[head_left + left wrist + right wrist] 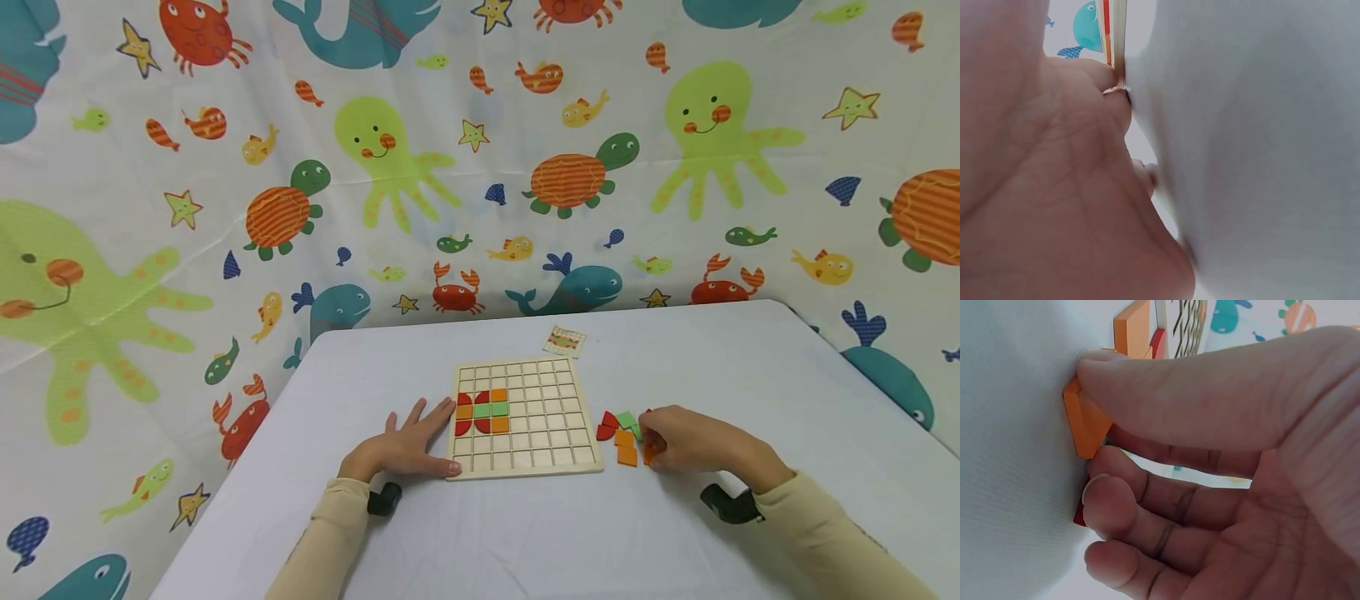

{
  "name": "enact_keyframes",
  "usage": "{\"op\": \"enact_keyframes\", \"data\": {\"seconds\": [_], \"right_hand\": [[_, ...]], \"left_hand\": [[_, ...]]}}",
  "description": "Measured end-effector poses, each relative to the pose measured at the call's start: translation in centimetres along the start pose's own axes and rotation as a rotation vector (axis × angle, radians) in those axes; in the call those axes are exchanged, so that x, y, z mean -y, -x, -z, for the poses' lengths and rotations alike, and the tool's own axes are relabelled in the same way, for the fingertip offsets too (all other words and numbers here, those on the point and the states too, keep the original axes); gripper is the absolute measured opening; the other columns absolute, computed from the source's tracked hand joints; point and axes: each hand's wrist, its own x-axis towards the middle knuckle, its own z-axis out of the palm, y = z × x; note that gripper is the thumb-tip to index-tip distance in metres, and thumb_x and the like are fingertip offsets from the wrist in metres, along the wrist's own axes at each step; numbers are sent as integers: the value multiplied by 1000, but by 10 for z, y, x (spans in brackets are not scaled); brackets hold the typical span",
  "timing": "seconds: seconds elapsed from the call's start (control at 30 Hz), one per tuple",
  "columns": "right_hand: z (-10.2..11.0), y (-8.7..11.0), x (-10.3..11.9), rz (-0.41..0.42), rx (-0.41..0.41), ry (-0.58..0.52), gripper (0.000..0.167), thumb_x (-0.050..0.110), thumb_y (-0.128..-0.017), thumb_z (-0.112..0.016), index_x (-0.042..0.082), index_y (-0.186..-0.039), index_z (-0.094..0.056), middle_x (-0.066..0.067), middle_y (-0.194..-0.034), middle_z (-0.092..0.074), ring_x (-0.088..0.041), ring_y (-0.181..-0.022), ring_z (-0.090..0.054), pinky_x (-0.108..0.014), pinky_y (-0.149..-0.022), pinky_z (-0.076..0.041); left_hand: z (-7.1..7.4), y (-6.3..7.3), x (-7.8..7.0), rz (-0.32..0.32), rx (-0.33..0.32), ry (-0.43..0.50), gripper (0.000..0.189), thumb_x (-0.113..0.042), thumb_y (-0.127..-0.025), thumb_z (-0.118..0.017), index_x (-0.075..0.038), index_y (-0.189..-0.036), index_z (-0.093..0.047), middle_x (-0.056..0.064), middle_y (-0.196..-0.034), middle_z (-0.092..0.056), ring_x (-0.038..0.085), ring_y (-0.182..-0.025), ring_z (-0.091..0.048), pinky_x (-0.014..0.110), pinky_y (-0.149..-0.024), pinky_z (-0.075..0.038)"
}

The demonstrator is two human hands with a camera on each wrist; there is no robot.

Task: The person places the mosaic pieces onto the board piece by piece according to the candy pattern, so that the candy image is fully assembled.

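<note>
A wooden grid board [543,417] lies on the table, its left columns bearing red rounded tiles [483,426], orange square tiles [500,425] and green tiles [491,409]. At the board's left edge is my left hand [397,446], fingers spread and thumb on the near-left corner. To the right of the board, my right hand [693,442] bends over a loose group of tiles. Its thumb and index finger pinch an orange tile [1088,428] standing tilted at the table surface. Beneath the other fingertips, part of a dark red tile [1080,514] shows.
Loose orange tiles [627,456], red tiles [604,433] and green tiles [626,420] lie between the board and my right hand. A small printed pattern card [565,341] sits behind the board. The white table [480,533] meets a sea-animal curtain [465,275] at the back.
</note>
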Motion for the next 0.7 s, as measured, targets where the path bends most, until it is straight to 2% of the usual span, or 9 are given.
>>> {"op": "enact_keyframes", "data": {"seconds": [0.27, 0.43, 0.7], "right_hand": [[0, 1, 1, -16, 0, 18, 25, 6, -88, -87, 11, -94, -64, 3, -84, -54, -15, -81, -52, -29, -72, -51], [-1, 2, 1, -18, 6, 11, 25, 5, -89, -87, 11, -94, -63, 3, -85, -55, -15, -82, -52, -29, -73, -51], [-1, 1, 3, -38, 16, 11, 29, 6, -89, -87, 12, -94, -59, 2, -82, -53, -15, -81, -52, -28, -70, -49]], "left_hand": [[-3, -5, 4, 2, -3, -5, 116, -62, -84, -81, -19, -173, -21, 6, -180, -12, 41, -163, 5, 75, -121, 9], [0, 1, 0, 1, 0, -6, 115, -61, -84, -81, -18, -173, -22, 8, -179, -14, 43, -163, 2, 77, -120, 5], [-2, -1, 3, -34, -12, 13, 118, -71, -83, -77, -15, -172, -24, 11, -179, -15, 45, -162, 4, 77, -119, 11]]}}
